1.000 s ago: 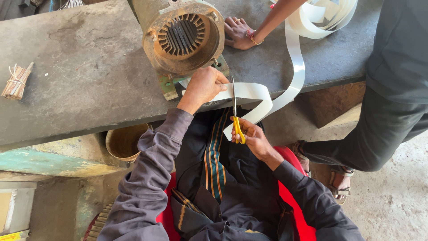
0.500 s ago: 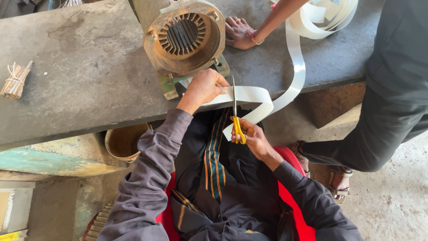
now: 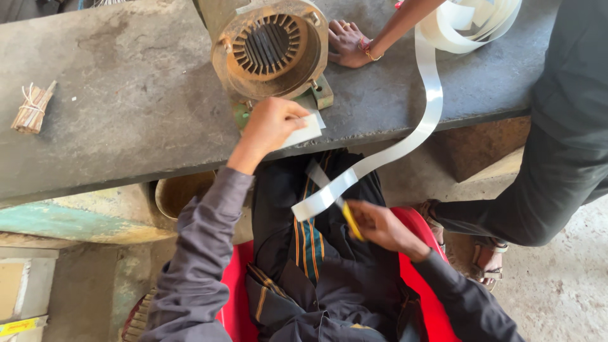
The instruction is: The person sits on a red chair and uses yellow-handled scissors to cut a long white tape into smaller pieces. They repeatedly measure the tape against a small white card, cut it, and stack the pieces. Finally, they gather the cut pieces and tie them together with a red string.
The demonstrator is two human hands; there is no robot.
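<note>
- Hands of the wearer: two. The left hand [image 3: 269, 126] pinches one cut white paper piece [image 3: 303, 132]; the right hand [image 3: 380, 228] grips one pair of yellow-handled scissors [image 3: 350, 220].
- Hands of another person: one, a co-worker's hand [image 3: 347, 43], flat on the bench beyond the left grip.
- White paper strip [image 3: 405, 142]: one, its free end just above the right grip, its far end in a loose coil.
- Motor stator housing [image 3: 269, 50]: one, just beyond the left grip.
- Tied bundle of sticks [image 3: 31, 109]: one, well to the left of both grips.
- Stone bench [image 3: 126, 107]: one.
</note>
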